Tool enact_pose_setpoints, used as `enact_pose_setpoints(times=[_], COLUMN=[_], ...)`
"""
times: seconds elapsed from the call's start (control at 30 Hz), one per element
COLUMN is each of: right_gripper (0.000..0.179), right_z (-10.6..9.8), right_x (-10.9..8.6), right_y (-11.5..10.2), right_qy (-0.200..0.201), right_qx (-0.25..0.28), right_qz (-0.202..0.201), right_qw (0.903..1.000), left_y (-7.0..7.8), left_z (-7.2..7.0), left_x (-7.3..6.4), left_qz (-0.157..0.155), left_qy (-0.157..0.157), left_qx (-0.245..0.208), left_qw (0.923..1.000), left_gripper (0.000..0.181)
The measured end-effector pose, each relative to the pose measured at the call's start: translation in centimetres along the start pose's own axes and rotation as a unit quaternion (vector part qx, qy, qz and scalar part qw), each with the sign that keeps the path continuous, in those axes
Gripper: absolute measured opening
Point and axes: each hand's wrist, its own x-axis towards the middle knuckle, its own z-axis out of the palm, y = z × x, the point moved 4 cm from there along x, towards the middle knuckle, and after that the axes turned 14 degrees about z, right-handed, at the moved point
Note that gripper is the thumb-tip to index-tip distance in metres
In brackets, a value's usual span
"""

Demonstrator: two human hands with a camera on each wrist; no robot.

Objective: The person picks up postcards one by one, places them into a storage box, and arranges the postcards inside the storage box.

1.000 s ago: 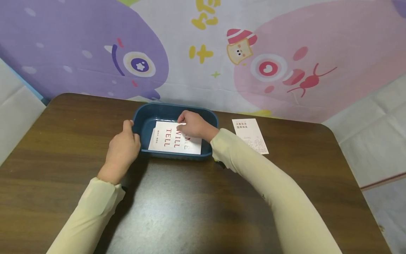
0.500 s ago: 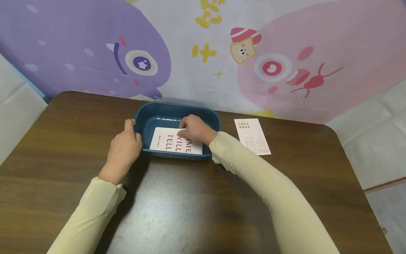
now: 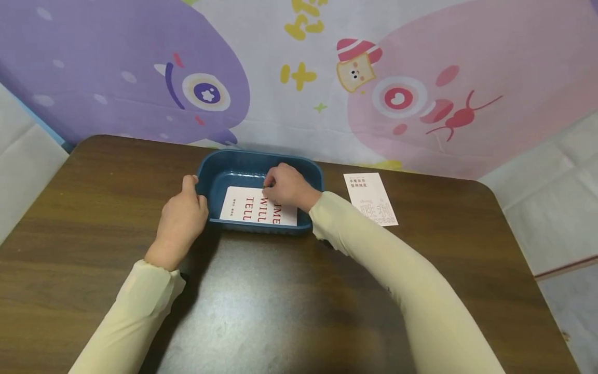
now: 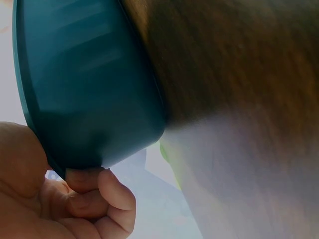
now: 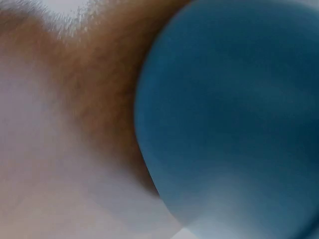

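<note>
A dark blue plastic basin (image 3: 254,160) stands near the back of the table. My left hand (image 3: 183,221) grips its left end; in the left wrist view the thumb and curled fingers (image 4: 117,191) pinch the rim. Inside the basin lies a white card (image 3: 240,205) with large red letters, against the near wall. Its layered look in the earlier frame suggests more than one card. My right hand (image 3: 287,188) reaches in over the right end and pinches the card's far edge, the fingers curled. The right wrist view shows only the basin's outer wall (image 5: 224,109).
Another white card (image 3: 371,197) with red print and a line drawing lies on the table, right of the basin and partly behind the right sleeve. The brown wooden table (image 3: 261,311) backs onto a cartoon-printed cloth (image 3: 299,124).
The card in the basin has settled lower and squarer, its layers now lined up, and more of its lettering shows. My right hand shifts only slightly; the left keeps its hold on the rim.
</note>
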Motion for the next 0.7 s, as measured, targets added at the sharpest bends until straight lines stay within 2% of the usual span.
enact_pose_setpoints(times=[0.17,0.33,0.7], right_gripper=[0.018,0.020,0.021], right_z=[-2.2,-4.2,-7.2], right_x=[-0.9,-1.6,-3.1], right_y=[0.5,1.8,7.4], right_qy=[0.028,0.049,0.091], right_qx=[0.041,0.046,0.050], right_qz=[-0.003,0.009,0.055], right_qw=[0.9988,0.9977,0.9931], left_y=[0.0,0.1,0.3], left_z=[0.1,0.0,0.0], left_x=[0.1,0.2,0.0], left_qz=[-0.002,0.000,-0.004], left_qy=[-0.001,-0.003,-0.011], left_qx=[-0.001,-0.001,-0.002], left_qw=[1.0000,1.0000,0.9999], left_gripper=[0.042,0.042,0.044])
